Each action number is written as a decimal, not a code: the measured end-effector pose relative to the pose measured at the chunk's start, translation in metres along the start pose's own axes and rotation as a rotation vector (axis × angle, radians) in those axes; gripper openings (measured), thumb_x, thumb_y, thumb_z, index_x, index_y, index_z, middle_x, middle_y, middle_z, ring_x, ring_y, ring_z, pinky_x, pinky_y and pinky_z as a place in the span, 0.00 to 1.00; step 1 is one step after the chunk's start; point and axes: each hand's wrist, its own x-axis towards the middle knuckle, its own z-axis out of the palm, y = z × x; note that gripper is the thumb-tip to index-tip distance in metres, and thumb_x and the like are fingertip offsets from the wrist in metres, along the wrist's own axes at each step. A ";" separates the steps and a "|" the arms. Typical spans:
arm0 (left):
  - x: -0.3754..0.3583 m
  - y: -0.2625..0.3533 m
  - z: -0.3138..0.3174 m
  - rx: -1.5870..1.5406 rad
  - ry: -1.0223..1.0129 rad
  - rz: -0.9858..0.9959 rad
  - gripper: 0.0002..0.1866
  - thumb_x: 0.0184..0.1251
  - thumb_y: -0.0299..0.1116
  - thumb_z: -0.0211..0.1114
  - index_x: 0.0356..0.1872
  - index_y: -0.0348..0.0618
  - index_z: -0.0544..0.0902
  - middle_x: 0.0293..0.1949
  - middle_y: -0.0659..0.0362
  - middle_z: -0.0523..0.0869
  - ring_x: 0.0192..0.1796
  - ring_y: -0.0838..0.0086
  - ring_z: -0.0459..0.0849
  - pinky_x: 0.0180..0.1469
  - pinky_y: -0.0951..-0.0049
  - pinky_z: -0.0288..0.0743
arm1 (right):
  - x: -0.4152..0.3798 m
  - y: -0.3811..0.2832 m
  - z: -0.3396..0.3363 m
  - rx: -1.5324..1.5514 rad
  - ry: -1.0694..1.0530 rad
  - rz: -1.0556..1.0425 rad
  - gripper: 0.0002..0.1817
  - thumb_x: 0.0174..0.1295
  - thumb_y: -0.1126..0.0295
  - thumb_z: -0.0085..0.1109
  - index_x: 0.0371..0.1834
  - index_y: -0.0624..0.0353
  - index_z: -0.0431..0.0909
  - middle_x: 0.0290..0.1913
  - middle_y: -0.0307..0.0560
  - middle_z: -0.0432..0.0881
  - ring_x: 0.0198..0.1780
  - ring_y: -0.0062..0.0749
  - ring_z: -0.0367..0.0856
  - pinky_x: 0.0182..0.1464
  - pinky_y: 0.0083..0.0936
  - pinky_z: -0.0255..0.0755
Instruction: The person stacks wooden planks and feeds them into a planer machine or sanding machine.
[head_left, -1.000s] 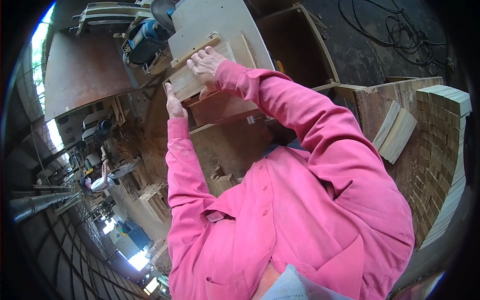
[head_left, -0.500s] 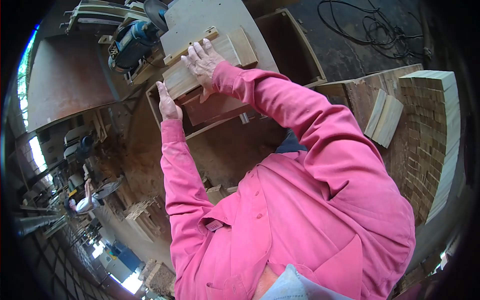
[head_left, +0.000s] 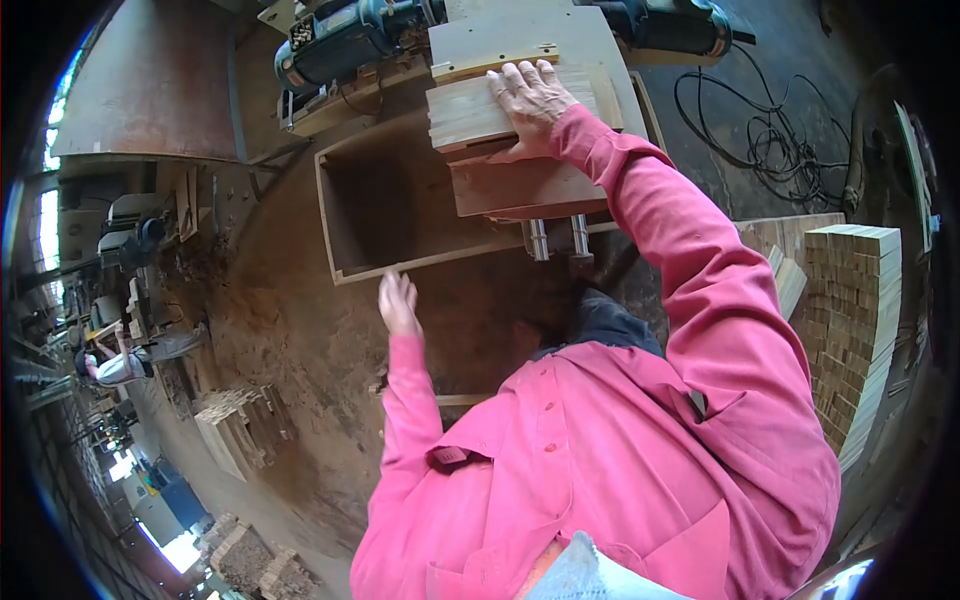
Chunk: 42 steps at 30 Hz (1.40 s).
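Note:
My right hand (head_left: 534, 108) lies flat with spread fingers on light wooden strips (head_left: 465, 117). Its thumb points down over their near edge. The strips sit side by side against a wooden fence (head_left: 497, 64) on a grey machine table (head_left: 510, 36). Slightly motion-blurred, my left hand (head_left: 398, 302) is off the strips, in the air just below the rim of an open wooden box frame (head_left: 390, 272). Its fingers are stretched out and nothing shows in them.
Blue motors (head_left: 345, 38) flank the table; another motor (head_left: 680, 25) is at right. Metal rods (head_left: 539, 240) stick out below. Coiled cable (head_left: 775, 140) lies on the floor. Stacked wood blocks (head_left: 845, 320) stand at right, more wood (head_left: 240, 425) at left. Another person (head_left: 118, 368) is far left.
My left hand has left the end of the strips and dropped down toward me. My right hand stays on the strips. The view has shifted, putting the machine farther right.

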 end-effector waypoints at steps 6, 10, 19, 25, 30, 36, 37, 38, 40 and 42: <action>-0.102 -0.161 -0.133 0.147 0.120 -0.199 0.20 0.83 0.47 0.65 0.27 0.61 0.72 0.20 0.75 0.65 0.19 0.89 0.59 0.21 0.80 0.50 | 0.052 0.037 0.008 -0.025 -0.008 0.011 0.71 0.47 0.24 0.73 0.82 0.70 0.59 0.76 0.69 0.66 0.79 0.65 0.63 0.81 0.63 0.51; -0.176 -0.224 -0.191 0.798 0.019 -0.449 0.32 0.71 0.58 0.74 0.53 0.34 0.87 0.50 0.51 0.92 0.53 0.65 0.87 0.60 0.62 0.79 | 0.101 0.076 0.018 0.010 -0.044 0.035 0.70 0.49 0.24 0.72 0.83 0.69 0.58 0.80 0.71 0.63 0.83 0.64 0.59 0.83 0.60 0.49; -0.198 -0.170 -0.107 0.812 0.160 -0.562 0.37 0.70 0.57 0.75 0.68 0.37 0.82 0.61 0.50 0.89 0.60 0.64 0.87 0.62 0.64 0.80 | 0.227 0.172 0.039 0.043 -0.089 0.046 0.72 0.49 0.21 0.69 0.84 0.68 0.57 0.81 0.70 0.63 0.84 0.62 0.57 0.85 0.57 0.46; -0.221 -0.142 -0.042 0.621 0.305 -0.542 0.35 0.71 0.53 0.76 0.69 0.37 0.82 0.62 0.51 0.88 0.61 0.68 0.85 0.62 0.66 0.78 | 0.283 0.209 0.055 0.052 -0.054 0.053 0.73 0.46 0.21 0.70 0.85 0.66 0.57 0.83 0.64 0.62 0.85 0.59 0.56 0.85 0.58 0.46; -0.282 -0.125 -0.014 0.762 0.310 -0.493 0.34 0.73 0.50 0.74 0.69 0.32 0.81 0.64 0.47 0.88 0.64 0.65 0.86 0.67 0.65 0.78 | 0.304 0.205 0.060 0.098 -0.033 0.035 0.72 0.46 0.21 0.70 0.85 0.65 0.57 0.83 0.64 0.62 0.85 0.59 0.56 0.85 0.58 0.46; -0.309 -0.151 -0.082 0.747 0.335 -0.535 0.39 0.72 0.53 0.76 0.71 0.31 0.79 0.63 0.46 0.88 0.63 0.63 0.87 0.68 0.64 0.78 | 0.298 0.204 0.066 0.123 -0.049 0.052 0.72 0.47 0.22 0.70 0.85 0.65 0.57 0.83 0.65 0.62 0.85 0.59 0.56 0.85 0.59 0.46; -0.297 -0.140 -0.094 0.747 0.305 -0.543 0.39 0.72 0.53 0.76 0.71 0.31 0.79 0.63 0.46 0.88 0.63 0.63 0.87 0.68 0.64 0.78 | 0.295 0.208 0.063 0.116 -0.054 0.057 0.72 0.47 0.22 0.70 0.85 0.64 0.57 0.83 0.65 0.62 0.86 0.59 0.55 0.85 0.59 0.46; -0.285 -0.129 -0.104 0.744 0.273 -0.551 0.39 0.71 0.53 0.76 0.71 0.31 0.79 0.63 0.46 0.88 0.63 0.63 0.87 0.68 0.63 0.78 | 0.291 0.212 0.059 0.105 -0.058 0.062 0.71 0.47 0.22 0.70 0.85 0.64 0.57 0.83 0.66 0.62 0.86 0.59 0.55 0.85 0.59 0.46; -0.264 -0.121 -0.103 0.733 0.207 -0.567 0.39 0.71 0.54 0.76 0.71 0.31 0.79 0.63 0.46 0.88 0.63 0.63 0.87 0.68 0.63 0.78 | 0.281 0.220 0.047 0.080 -0.068 0.069 0.71 0.48 0.22 0.70 0.85 0.64 0.57 0.83 0.66 0.62 0.86 0.60 0.55 0.85 0.59 0.46; -0.248 -0.118 -0.099 0.721 0.145 -0.588 0.39 0.71 0.54 0.76 0.71 0.31 0.78 0.63 0.46 0.88 0.63 0.62 0.87 0.68 0.63 0.78 | 0.266 0.212 0.046 0.103 -0.083 0.078 0.71 0.47 0.22 0.70 0.86 0.62 0.57 0.84 0.65 0.61 0.86 0.59 0.54 0.84 0.61 0.46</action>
